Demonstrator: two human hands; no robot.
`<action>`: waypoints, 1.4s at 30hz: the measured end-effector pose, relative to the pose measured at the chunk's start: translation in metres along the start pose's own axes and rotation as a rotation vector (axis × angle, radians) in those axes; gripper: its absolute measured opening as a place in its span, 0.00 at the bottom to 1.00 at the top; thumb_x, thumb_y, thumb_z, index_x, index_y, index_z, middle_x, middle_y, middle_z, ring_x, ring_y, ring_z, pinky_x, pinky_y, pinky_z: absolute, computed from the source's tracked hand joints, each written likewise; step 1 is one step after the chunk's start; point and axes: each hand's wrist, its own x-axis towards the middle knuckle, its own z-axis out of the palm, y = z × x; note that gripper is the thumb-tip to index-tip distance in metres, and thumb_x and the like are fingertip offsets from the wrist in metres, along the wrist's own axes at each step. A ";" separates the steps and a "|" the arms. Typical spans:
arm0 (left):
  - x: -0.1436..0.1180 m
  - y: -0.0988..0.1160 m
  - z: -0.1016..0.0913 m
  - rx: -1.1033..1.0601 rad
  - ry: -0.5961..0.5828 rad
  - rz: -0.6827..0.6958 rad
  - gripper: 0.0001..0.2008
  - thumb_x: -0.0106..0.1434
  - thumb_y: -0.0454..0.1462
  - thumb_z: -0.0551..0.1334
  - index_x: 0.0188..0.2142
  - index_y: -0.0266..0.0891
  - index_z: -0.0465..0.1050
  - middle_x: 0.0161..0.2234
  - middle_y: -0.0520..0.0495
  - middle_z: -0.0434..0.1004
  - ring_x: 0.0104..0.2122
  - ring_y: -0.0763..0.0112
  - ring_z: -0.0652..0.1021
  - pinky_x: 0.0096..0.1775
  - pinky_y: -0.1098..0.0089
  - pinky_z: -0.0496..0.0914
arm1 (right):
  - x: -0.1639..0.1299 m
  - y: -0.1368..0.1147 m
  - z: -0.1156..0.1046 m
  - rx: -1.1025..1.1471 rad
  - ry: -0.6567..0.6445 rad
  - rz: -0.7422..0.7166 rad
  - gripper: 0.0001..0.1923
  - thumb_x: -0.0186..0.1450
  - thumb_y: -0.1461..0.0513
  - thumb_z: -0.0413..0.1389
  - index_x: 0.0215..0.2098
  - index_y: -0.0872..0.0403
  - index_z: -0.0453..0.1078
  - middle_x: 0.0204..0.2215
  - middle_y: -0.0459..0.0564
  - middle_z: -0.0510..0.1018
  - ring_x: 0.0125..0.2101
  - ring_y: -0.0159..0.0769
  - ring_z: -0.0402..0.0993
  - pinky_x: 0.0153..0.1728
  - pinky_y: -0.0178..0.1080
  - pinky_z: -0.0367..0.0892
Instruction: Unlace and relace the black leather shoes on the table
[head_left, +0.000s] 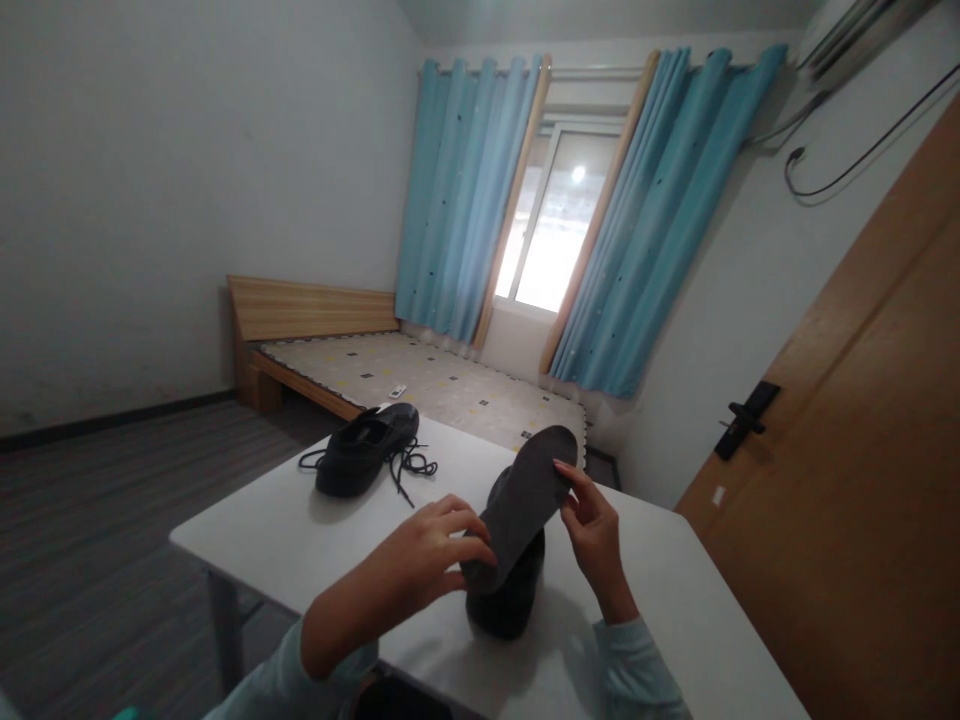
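Note:
A dark grey insole (pixel 523 505) is held between both hands above a black shoe (pixel 510 598) that stands on the white table (pixel 285 530). My left hand (pixel 427 555) grips the insole's near end with thumb and fingers. My right hand (pixel 592 530) pinches its far edge. The insole slants up and away over the shoe's opening. A second black shoe (pixel 366 450) lies farther back on the left of the table, its laces (pixel 409 468) loose and spread out.
Beyond the table is a wooden bed (pixel 360 350) with a patterned mattress under a window with blue curtains (pixel 465 200). At the right stands a wooden door (pixel 862 450) with a black handle. Grey floor lies to the left.

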 end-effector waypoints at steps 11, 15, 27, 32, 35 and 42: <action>0.021 -0.027 -0.003 -0.375 -0.042 -0.282 0.13 0.60 0.42 0.60 0.43 0.41 0.72 0.41 0.47 0.75 0.39 0.69 0.75 0.42 0.70 0.68 | -0.006 0.013 0.012 0.101 -0.157 0.072 0.20 0.61 0.63 0.53 0.52 0.50 0.65 0.57 0.53 0.64 0.58 0.43 0.59 0.55 0.49 0.62; 0.047 -0.046 0.010 -0.366 0.113 -0.489 0.19 0.58 0.45 0.60 0.46 0.38 0.69 0.40 0.43 0.76 0.35 0.67 0.77 0.36 0.69 0.70 | -0.005 0.014 0.011 0.138 -0.175 0.067 0.18 0.60 0.64 0.53 0.49 0.49 0.67 0.57 0.53 0.65 0.58 0.45 0.59 0.56 0.50 0.60; 0.065 -0.090 0.062 -0.847 -0.215 -0.560 0.24 0.52 0.48 0.63 0.42 0.34 0.66 0.24 0.54 0.69 0.22 0.76 0.71 0.23 0.76 0.64 | -0.005 0.016 0.009 -0.068 -0.136 0.026 0.23 0.56 0.68 0.51 0.50 0.49 0.66 0.60 0.52 0.57 0.59 0.46 0.55 0.49 0.45 0.67; 0.060 -0.088 0.068 -0.957 -0.151 -0.605 0.25 0.51 0.48 0.64 0.43 0.35 0.65 0.23 0.57 0.66 0.21 0.79 0.69 0.23 0.77 0.63 | -0.007 0.031 0.011 -0.080 -0.032 0.072 0.33 0.57 0.65 0.54 0.59 0.47 0.52 0.61 0.56 0.53 0.52 0.44 0.65 0.45 0.44 0.69; 0.060 -0.088 0.071 -0.951 -0.113 -0.607 0.25 0.50 0.48 0.65 0.41 0.35 0.65 0.21 0.57 0.65 0.20 0.79 0.68 0.22 0.76 0.62 | -0.006 0.037 0.011 -0.066 0.060 0.114 0.35 0.58 0.62 0.55 0.61 0.47 0.46 0.62 0.57 0.49 0.48 0.42 0.69 0.45 0.45 0.69; 0.059 -0.096 0.075 -0.947 -0.011 -0.562 0.23 0.51 0.46 0.65 0.42 0.35 0.67 0.23 0.55 0.68 0.23 0.76 0.70 0.24 0.76 0.63 | -0.007 0.043 0.012 -0.106 -0.134 0.177 0.29 0.60 0.58 0.54 0.57 0.51 0.52 0.54 0.56 0.65 0.49 0.42 0.69 0.49 0.47 0.66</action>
